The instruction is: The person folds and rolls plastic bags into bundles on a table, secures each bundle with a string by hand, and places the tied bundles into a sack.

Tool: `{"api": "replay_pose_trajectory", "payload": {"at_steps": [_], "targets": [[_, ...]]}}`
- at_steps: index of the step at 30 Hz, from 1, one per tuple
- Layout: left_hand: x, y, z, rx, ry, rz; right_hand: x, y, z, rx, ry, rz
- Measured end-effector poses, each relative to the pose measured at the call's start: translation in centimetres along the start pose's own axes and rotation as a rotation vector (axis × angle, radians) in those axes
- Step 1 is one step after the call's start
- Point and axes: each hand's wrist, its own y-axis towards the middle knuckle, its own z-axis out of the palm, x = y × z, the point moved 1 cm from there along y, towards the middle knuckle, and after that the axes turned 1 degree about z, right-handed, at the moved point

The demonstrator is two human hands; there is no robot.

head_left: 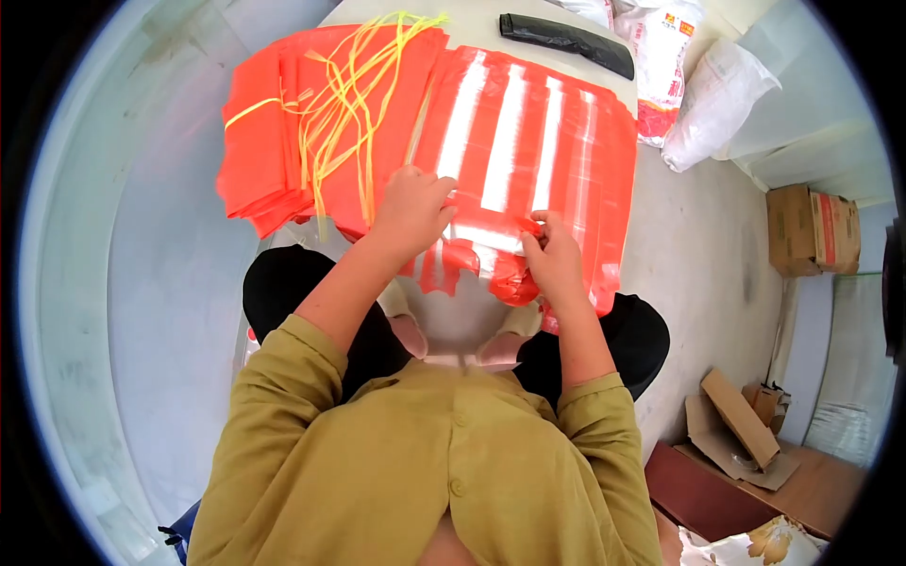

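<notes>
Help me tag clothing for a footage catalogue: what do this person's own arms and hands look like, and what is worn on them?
The left sleeve and right sleeve are plain mustard-olive cloth, ending near the elbows. Below them the arms are uncovered. The left hand and right hand are ungloved, with no watch or bracelet visible.

Left stack point(260, 141): red, yellow band point(253, 111); strings point(354, 123) on top yellow. Right film point(566, 141): glossy red, white lengthwise streaks, some maybe glare. Roll point(566, 43): black. Table point(481, 30): off-white. Sack point(656, 61): white, red print, red base. Other sack point(722, 99): plain white. Box point(791, 226): brown, red panel. Shirt point(406, 462): mustard-olive. Trousers point(288, 283): black. Floor point(703, 274): grey. Cloth point(746, 545): white, golden-brown flower.
</notes>
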Motion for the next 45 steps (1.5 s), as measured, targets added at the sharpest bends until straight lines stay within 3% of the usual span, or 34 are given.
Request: {"api": "replay_pose_trajectory", "payload": {"at_steps": [5, 8, 11, 18, 22, 28, 34, 37, 40, 45], "targets": [[-1.4, 0.4, 0.1, -0.029, 0.203, 0.106, 2.1, -0.2, -0.1, 0.03, -0.279, -0.003], [-1.8, 0.3, 1.6, -0.044, 0.076, 0.465, 1.9, -0.4, -0.2, -0.03, -0.259, -0.09], [-3.2, -0.3, 2.6, 0.175, -0.107, 0.439, 0.8, -1.4, -0.6, -0.102, -0.146, -0.204], [-3.8, -0.9, 2.7, 0.2, -0.078, 0.413, -1.4, -5.2, -0.3, -0.129, -0.384, -0.745], [-4.8, -1.3, 1.7, 0.286, -0.042, 0.363, -1.1, -6.1, 0.4, -0.101, -0.38, -0.784], [-5.9, -2.0, 0.9, 0.28, -0.058, 0.31, -0.5, -5.0, -0.5, -0.162, -0.051, -0.619], [-5.2, -1.7, 3.4, 0.22, -0.041, 0.213, -0.1, -4.6, -2.1, -0.199, 0.007, -0.491], [-5.2, -1.0, 2.6, 0.245, -0.153, 0.123, -3.0, -4.6, -4.7, -0.38, 0.099, -0.182], [-4.7, -0.1, 2.4, 0.296, -0.279, 0.04, -6.2, -4.2, -5.9, -0.316, 0.553, 0.029], [-3.2, 0.7, 3.5, 0.33, -0.374, 0.061, -6.2, -3.1, -6.0, -0.251, 0.519, 0.063]]}}
